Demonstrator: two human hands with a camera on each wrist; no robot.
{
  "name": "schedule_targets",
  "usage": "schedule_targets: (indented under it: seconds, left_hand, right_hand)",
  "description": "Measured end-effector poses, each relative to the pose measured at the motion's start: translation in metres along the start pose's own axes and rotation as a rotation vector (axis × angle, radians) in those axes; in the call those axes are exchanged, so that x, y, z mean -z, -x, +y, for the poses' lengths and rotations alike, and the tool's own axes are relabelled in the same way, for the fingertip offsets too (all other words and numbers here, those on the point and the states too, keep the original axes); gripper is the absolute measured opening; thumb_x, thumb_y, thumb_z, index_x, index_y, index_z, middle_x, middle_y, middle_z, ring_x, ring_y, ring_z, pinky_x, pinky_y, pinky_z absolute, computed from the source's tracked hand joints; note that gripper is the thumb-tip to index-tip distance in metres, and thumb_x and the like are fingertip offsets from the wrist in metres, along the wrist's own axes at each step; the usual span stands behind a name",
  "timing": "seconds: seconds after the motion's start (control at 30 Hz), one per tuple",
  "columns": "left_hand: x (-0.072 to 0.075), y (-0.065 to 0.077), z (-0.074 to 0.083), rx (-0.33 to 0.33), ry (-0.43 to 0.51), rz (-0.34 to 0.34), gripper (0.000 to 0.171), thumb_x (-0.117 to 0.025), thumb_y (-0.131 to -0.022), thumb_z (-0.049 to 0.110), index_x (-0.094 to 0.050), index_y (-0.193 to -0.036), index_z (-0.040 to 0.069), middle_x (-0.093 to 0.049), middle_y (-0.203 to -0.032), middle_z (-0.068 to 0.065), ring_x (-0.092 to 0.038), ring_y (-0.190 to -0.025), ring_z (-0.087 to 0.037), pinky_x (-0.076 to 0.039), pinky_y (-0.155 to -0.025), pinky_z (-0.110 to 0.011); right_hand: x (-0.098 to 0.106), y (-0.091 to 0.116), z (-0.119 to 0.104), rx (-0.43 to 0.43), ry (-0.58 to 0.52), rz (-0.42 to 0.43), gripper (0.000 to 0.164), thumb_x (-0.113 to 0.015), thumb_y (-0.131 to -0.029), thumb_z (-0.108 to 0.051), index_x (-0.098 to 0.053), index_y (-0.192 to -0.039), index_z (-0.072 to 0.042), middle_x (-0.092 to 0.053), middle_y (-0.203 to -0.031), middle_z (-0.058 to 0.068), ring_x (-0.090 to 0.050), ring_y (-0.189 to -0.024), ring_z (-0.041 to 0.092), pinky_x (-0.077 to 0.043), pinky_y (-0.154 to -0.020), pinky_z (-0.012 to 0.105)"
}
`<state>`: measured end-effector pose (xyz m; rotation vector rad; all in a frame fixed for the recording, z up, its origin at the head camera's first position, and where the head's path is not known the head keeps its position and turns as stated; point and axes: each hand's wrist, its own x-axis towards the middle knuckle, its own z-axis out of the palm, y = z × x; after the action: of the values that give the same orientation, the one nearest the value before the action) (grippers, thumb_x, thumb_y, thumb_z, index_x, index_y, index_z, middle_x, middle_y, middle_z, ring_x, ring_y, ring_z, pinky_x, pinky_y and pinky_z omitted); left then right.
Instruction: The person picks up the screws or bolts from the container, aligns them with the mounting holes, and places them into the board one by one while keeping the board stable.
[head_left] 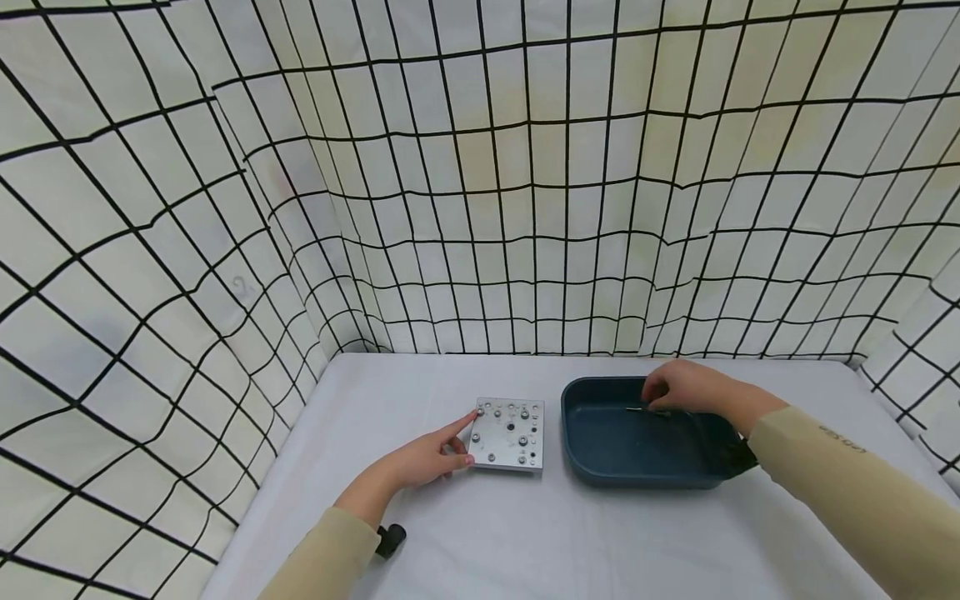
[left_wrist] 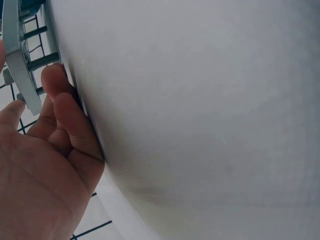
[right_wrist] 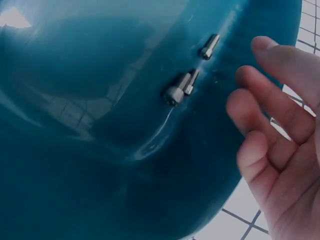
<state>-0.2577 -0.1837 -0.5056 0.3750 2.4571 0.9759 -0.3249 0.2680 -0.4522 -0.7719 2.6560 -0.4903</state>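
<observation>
My left hand (head_left: pixel 422 460) is at the left side of a square silver metal plate (head_left: pixel 495 450) studded with bolts and holes. Its index finger reaches the far left corner, and the thumb lies at the near left edge. Seen from the left wrist, curled fingers (left_wrist: pixel 72 117) sit under the plate beside a threaded bolt shank (left_wrist: pixel 44 61) sticking out below. My right hand (head_left: pixel 686 387) hovers inside a dark blue bin (head_left: pixel 622 450), fingers loosely bent and holding nothing. Near them in the right wrist view lie a larger socket-head screw (right_wrist: pixel 175 94) and two smaller screws, one a small screw (right_wrist: pixel 210 47).
The bin stands right of the plate on a white-covered table (head_left: pixel 525 542). A white sheet with a black grid net (head_left: pixel 525 208) rises behind and at both sides. A small black piece (head_left: pixel 390 540) shows beside the left wrist.
</observation>
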Motion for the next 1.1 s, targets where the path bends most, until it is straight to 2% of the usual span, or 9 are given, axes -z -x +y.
schedule_targets:
  seconds: [0.23,0.4,0.6,0.93,1.1]
  left_hand:
    - [0.0004,-0.0006,-0.0007,-0.008,0.011,-0.008,0.077,-0.067,-0.094,0.043,-0.025,-0.157,0.037,-0.056,-0.109,0.001,-0.058,-0.076,-0.016,-0.044,-0.071,-0.035]
    - [0.0013,0.001,0.001,-0.009,0.01,-0.011,0.077,-0.067,-0.094,0.042,-0.025,-0.158,0.035,-0.056,-0.109,0.001,-0.058,-0.077,-0.016,-0.045,-0.071,-0.035]
    - [0.0014,0.0007,0.0,-0.01,0.01,-0.011,0.077,-0.068,-0.094,0.042,-0.025,-0.157,0.036,-0.056,-0.109,0.001,-0.058,-0.077,-0.016,-0.045,-0.071,-0.035]
    - [0.0016,0.0004,-0.0016,-0.013,0.002,-0.004,0.079,-0.068,-0.093,0.045,-0.025,-0.158,0.036,-0.057,-0.108,0.002,-0.059,-0.076,-0.016,-0.044,-0.071,-0.035]
    - [0.0016,0.0025,-0.0006,-0.024,0.004,-0.001,0.079,-0.067,-0.093,0.044,-0.024,-0.158,0.032,-0.057,-0.107,0.001,-0.059,-0.076,-0.016,-0.044,-0.072,-0.035]
  right_hand:
    - [-0.0009,0.0036,-0.0006,-0.032,0.088,-0.053,0.006,-0.074,-0.088,-0.012,-0.072,-0.094,-0.013,-0.064,-0.088,-0.006,-0.058,-0.078,0.01,-0.051,-0.073,0.035]
    - [-0.0047,0.0054,-0.0001,-0.046,0.155,-0.072,0.009,-0.074,-0.087,-0.01,-0.073,-0.095,-0.012,-0.066,-0.091,-0.004,-0.061,-0.082,0.015,-0.052,-0.076,0.04]
    - [-0.0072,0.0043,-0.0002,-0.049,0.235,-0.069,0.012,-0.074,-0.086,-0.007,-0.073,-0.097,-0.011,-0.067,-0.093,-0.002,-0.063,-0.085,0.017,-0.053,-0.077,0.04]
    - [-0.0054,0.0034,-0.0036,-0.058,0.231,-0.077,0.012,-0.073,-0.086,-0.006,-0.073,-0.097,-0.01,-0.066,-0.092,-0.002,-0.062,-0.083,0.016,-0.053,-0.076,0.04]
    - [-0.0052,0.0052,-0.008,-0.037,0.297,-0.066,0.009,-0.075,-0.085,-0.008,-0.072,-0.093,-0.011,-0.065,-0.087,-0.003,-0.06,-0.077,0.014,-0.052,-0.071,0.038]
